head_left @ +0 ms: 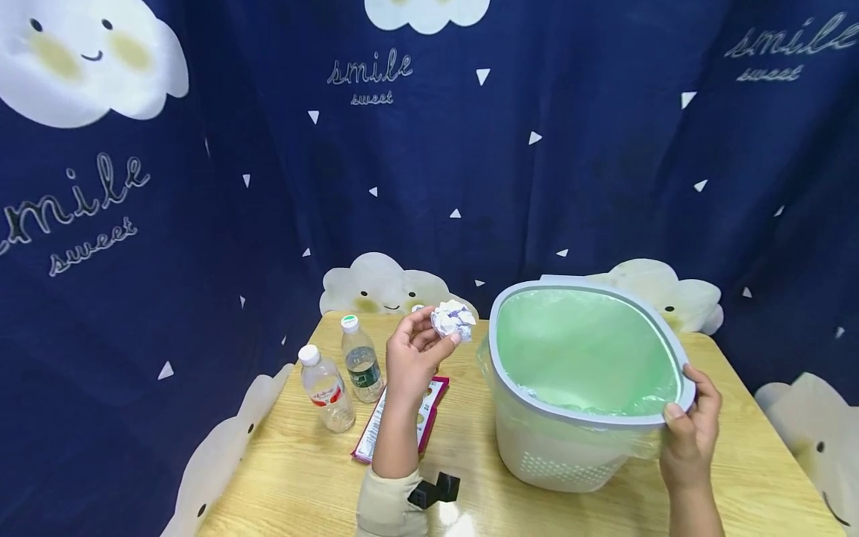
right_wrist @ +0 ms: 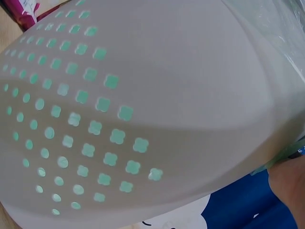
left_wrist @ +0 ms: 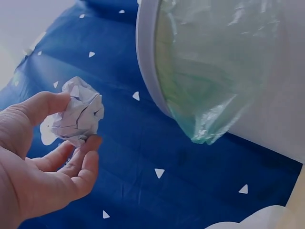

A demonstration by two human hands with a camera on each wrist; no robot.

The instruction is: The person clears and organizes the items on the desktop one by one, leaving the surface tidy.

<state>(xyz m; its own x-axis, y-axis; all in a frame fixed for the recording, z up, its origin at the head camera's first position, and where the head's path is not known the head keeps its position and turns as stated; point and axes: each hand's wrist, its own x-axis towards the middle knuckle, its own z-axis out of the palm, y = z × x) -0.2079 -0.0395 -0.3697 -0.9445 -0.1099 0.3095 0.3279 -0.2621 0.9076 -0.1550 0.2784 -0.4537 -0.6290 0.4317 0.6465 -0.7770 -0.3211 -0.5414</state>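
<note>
My left hand [head_left: 414,365] holds a crumpled ball of white paper [head_left: 453,319] between thumb and fingertips, left of the bin and above the table. In the left wrist view the paper ball [left_wrist: 78,113] shows creased, with the thumb on top and fingers below. A light-coloured waste bin [head_left: 557,459] with a grey rim and a green plastic liner [head_left: 577,343] leans with its mouth toward me. My right hand [head_left: 694,425] grips the rim at its right side, thumb in front. The right wrist view is mostly filled by the bin's perforated wall [right_wrist: 190,71].
Two clear plastic bottles, one with a red-marked label [head_left: 327,395] and one with a green label [head_left: 364,367], stand on the left of the wooden table [head_left: 268,477]. A magenta-edged packet [head_left: 429,410] lies partly under my left forearm. A blue curtain [head_left: 429,164] hangs behind.
</note>
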